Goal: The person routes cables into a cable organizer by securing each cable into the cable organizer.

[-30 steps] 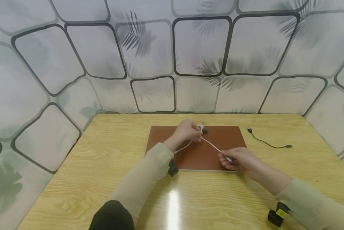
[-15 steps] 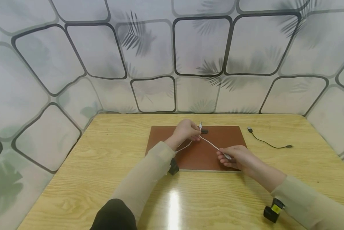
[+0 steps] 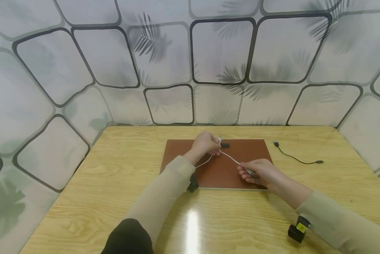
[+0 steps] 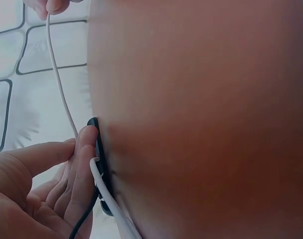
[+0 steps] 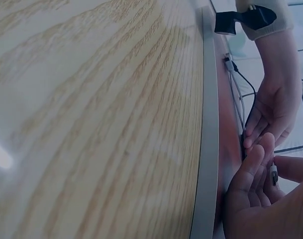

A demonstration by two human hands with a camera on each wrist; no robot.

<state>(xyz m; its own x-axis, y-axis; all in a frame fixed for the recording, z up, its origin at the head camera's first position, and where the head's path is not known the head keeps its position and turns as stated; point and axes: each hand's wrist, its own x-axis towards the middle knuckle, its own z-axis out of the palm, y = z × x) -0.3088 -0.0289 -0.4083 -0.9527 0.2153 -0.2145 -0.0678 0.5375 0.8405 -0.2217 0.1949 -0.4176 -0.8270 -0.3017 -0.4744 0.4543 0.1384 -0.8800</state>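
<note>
My left hand [image 3: 206,144] pinches a thin white USB cable [image 3: 231,157] over the brown mat, with a metal-tipped plug [image 3: 220,139] sticking up past the fingers. In the left wrist view, the left fingers lie against a black bar-shaped piece [image 4: 102,167] on the mat; a thicker white cable [image 4: 109,196] and a black cable [image 4: 85,214] run beside it. Nearer the front, my right hand [image 3: 260,172] holds the cable's other end between thumb and fingers. Its small white connector [image 5: 274,174] shows in the right wrist view. The cable stretches between both hands.
The brown mat [image 3: 215,176] lies on a wooden table [image 3: 113,197]. To its right lies a short black USB cable [image 3: 291,156]. Further cable ends [image 5: 230,64] rest on the mat near the left wrist. A patterned wall covering [image 3: 167,102] stands behind the table.
My right hand has shifted slightly left with its end of the white cable. The plug at my left hand has also moved a little left, uncovering more of the black piece.
</note>
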